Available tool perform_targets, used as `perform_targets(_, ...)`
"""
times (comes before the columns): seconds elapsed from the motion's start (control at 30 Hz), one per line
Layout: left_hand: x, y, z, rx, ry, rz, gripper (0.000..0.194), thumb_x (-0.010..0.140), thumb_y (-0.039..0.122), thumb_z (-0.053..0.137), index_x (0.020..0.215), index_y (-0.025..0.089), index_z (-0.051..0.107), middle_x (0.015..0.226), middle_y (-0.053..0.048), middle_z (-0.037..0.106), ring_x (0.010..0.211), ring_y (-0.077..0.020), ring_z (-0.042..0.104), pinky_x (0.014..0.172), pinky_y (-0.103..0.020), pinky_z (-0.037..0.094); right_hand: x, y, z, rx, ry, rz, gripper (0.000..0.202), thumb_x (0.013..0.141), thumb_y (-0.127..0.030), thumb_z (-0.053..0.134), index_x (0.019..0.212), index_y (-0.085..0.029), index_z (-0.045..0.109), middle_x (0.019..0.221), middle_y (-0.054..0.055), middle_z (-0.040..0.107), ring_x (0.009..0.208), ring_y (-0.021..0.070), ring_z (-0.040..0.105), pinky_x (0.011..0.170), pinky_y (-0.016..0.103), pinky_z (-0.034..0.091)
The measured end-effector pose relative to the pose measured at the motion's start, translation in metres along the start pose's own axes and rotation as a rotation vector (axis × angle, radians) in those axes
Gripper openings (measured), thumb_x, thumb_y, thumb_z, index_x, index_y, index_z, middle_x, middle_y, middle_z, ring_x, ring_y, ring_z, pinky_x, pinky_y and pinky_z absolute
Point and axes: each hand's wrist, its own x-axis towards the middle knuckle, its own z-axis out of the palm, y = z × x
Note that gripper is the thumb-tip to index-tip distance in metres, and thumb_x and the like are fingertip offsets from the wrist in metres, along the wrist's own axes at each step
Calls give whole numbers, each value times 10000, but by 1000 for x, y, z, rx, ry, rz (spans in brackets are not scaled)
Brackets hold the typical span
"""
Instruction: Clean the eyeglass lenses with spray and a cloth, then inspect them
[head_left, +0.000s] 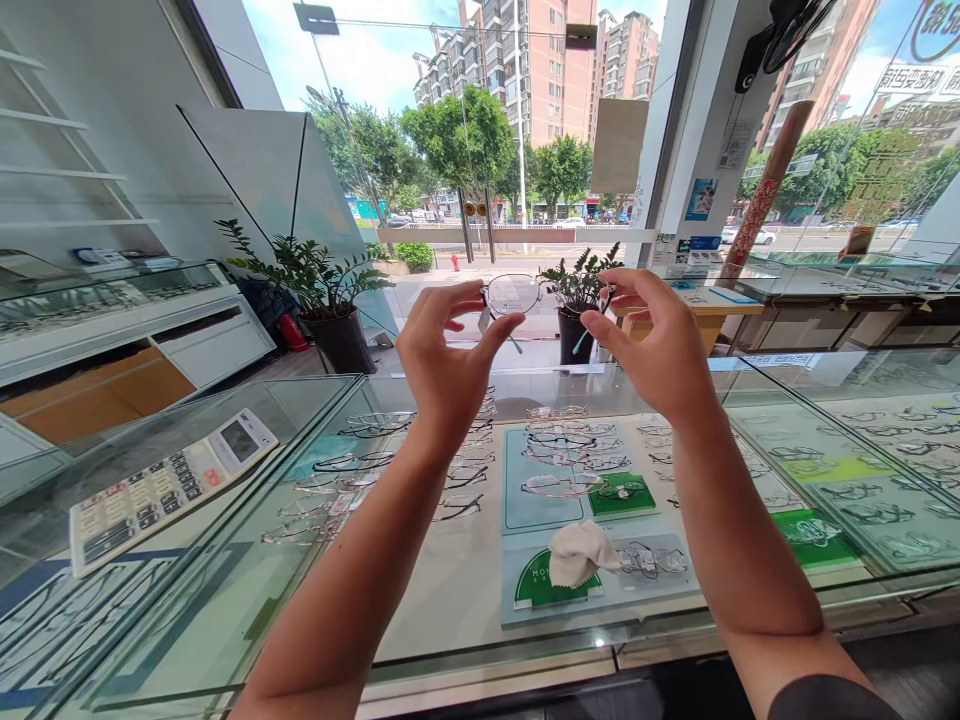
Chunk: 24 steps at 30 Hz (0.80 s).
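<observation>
A pair of thin-rimmed eyeglasses (514,295) is held up in front of me over the glass display counter (450,625). My left hand (446,350) is closed on its left side, thumb below and fingers above, near a lens with small printing. On the other side, my right hand (656,335) pinches the frame between thumb and fingers. Pale green temple tips hang down beneath the hands. The far lens is hard to make out against the plant behind. Below my hands a crumpled cream cloth (583,553) lies on the counter, beside eyeglasses with clear lenses (651,560).
Rows of eyeglasses (562,440) fill the display below. A large calculator (176,485) rests on the glass at left. Potted plants (341,335) stand on the floor past the counter, before the glass doors (480,225). Another display case (862,450) extends to the right.
</observation>
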Motion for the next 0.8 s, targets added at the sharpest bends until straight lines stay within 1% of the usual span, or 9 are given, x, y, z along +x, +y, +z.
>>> perform_targets(0.13, 0, -2, 1, -28, 4, 12, 422, 850, 467, 931, 1179, 268, 755, 1086, -48, 802, 999, -224, 798, 777, -352, 600, -1, -2, 0, 9, 5, 4, 399, 978, -419, 748, 1358, -309, 702, 1316, 71, 743, 1135, 293, 723, 985, 507, 612)
perform_targets(0.37, -1, -4, 2, -38, 0, 7, 421, 853, 472, 928, 1174, 260, 757, 1088, -50, 804, 992, -221, 801, 764, -343, 598, -1, -5, -1, 13, 11, -2, 389, 978, -397, 741, 1357, -317, 701, 1306, 67, 737, 1148, 293, 717, 1001, 512, 607)
perform_targets(0.57, -2, 2, 0, 35, 25, 24, 431, 849, 499, 926, 1157, 255, 748, 1079, -56, 803, 980, -229, 795, 774, -352, 604, -1, -4, -1, 7, -9, 10, 388, 987, -400, 731, 1365, -316, 699, 1290, 70, 758, 1159, 305, 727, 1032, 541, 600)
perform_targets(0.8, -2, 8, -2, 88, 34, 60, 443, 839, 513, 931, 1155, 259, 753, 1087, -68, 790, 985, -245, 776, 822, -382, 611, -2, -2, 0, -3, -41, 35, 405, 994, -418, 720, 1384, -312, 693, 1323, 78, 763, 1174, 321, 736, 990, 549, 607)
